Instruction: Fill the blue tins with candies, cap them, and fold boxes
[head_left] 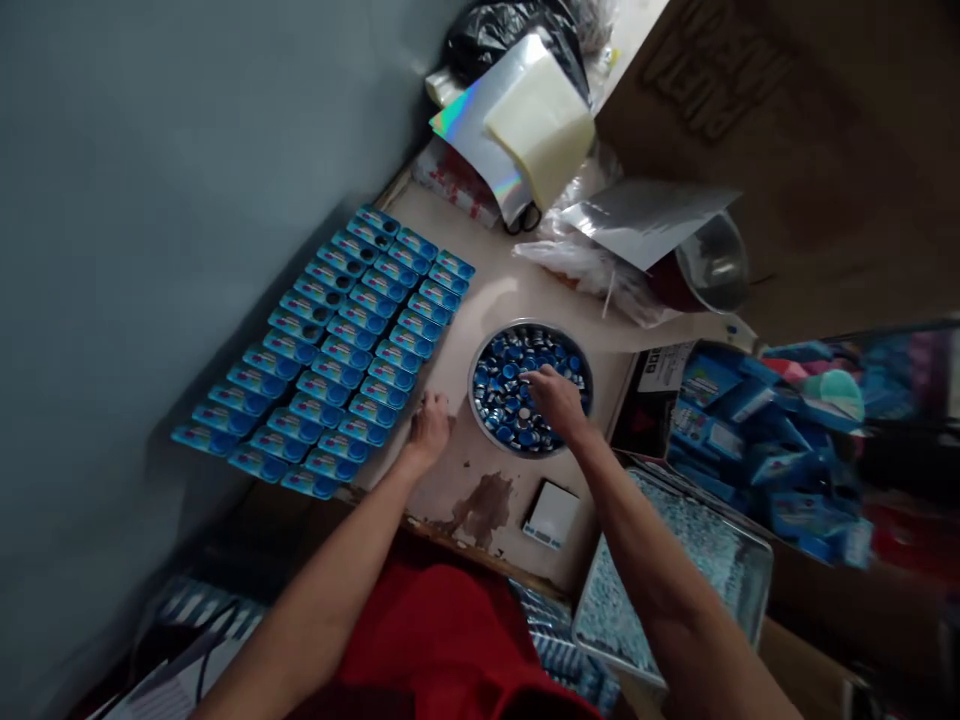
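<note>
My right hand [556,402] is over a round metal bowl [472,395] full of small blue and silver round caps [499,385]. Its fingers are pinched together at the caps; what they hold, if anything, is too small to name. On the table, left of the bowl, my left hand [431,428] rests with curled fingers beside the blue cards. Whatever might be in it is hidden. The blue printed cards [341,362] lie in overlapping slanted columns. Many show a blue round spot at one end, while several in the far-left column show a dark one.
A small white box-like object [553,514] lies near the table's front edge. To the right are a tray of pale blue bits [694,530] and a box of blue packets [772,450]. Behind stand a tilted metal container [716,265], plastic bags and sheets [544,125]. A wall borders the left.
</note>
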